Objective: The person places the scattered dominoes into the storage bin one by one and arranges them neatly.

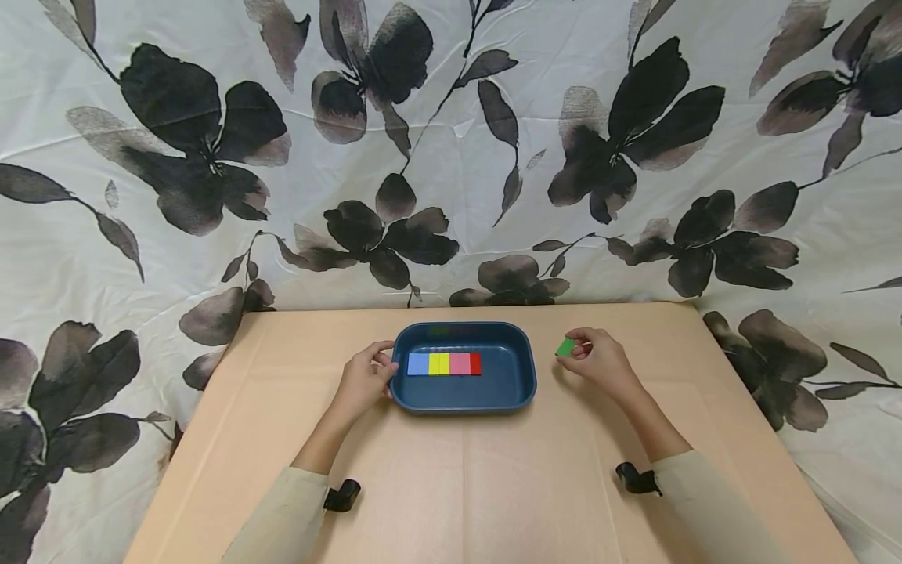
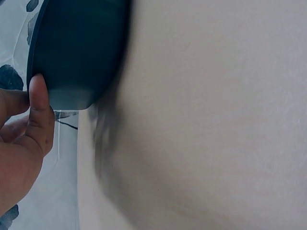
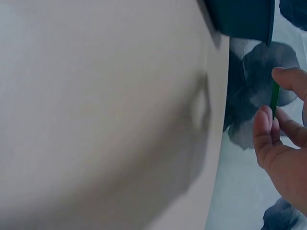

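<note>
A dark blue rectangular tray (image 1: 462, 399) sits near the far edge of the table. In it lies a side-by-side row of small flat pieces: blue (image 1: 418, 364), yellow (image 1: 439, 364), pink (image 1: 460, 364) and red (image 1: 475, 364). My left hand (image 1: 365, 377) holds the tray's left end by the rim, its thumb (image 2: 39, 96) against the outer wall. To the right of the tray, my right hand (image 1: 599, 362) pinches a thin green square tile (image 1: 566, 348) between thumb and fingertips. Seen edge-on in the right wrist view, the green tile (image 3: 274, 99) is held above the tabletop.
The light wooden-toned table (image 1: 461, 486) ends just behind the tray. Beyond it hangs a white cloth (image 1: 493, 180) with dark floral print, also showing at both sides. Black wrist cameras sit at the left sleeve (image 1: 278, 513) and right sleeve (image 1: 712, 501).
</note>
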Demonstrator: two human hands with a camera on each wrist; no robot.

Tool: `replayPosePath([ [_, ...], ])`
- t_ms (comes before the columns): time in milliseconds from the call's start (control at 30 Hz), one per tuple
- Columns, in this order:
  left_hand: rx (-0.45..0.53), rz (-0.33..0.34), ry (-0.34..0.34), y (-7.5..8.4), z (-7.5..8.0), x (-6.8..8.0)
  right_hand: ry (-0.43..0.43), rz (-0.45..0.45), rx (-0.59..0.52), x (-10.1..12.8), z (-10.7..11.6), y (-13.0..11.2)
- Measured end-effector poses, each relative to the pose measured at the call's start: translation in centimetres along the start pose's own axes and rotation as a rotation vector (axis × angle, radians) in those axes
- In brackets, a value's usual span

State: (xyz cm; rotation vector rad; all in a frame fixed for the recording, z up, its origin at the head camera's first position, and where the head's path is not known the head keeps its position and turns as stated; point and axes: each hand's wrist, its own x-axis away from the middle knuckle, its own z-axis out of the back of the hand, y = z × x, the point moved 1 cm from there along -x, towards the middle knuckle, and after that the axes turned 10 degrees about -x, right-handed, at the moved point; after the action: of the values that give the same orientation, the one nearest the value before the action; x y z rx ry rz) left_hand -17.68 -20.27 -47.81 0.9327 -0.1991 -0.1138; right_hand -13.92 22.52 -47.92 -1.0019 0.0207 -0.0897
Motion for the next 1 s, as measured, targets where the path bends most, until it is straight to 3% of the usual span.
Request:
replayPosePath([
  [400, 0.013, 0.015, -0.005, 0.1, -0.1, 0.0, -0.069, 0.053, -0.168, -0.8, -3.2, -2.9],
  [600, 0.008, 0.011, -0.002, 0.0, -0.2, -0.1, -0.102, 0.032, -0.258, -1.1, -4.9, -4.0],
  [1000, -0.005, 0.007, -0.002, -0.1, -0.2, 0.0, -0.195, 0.022, -0.276, -1.1, -7.9, -6.9],
])
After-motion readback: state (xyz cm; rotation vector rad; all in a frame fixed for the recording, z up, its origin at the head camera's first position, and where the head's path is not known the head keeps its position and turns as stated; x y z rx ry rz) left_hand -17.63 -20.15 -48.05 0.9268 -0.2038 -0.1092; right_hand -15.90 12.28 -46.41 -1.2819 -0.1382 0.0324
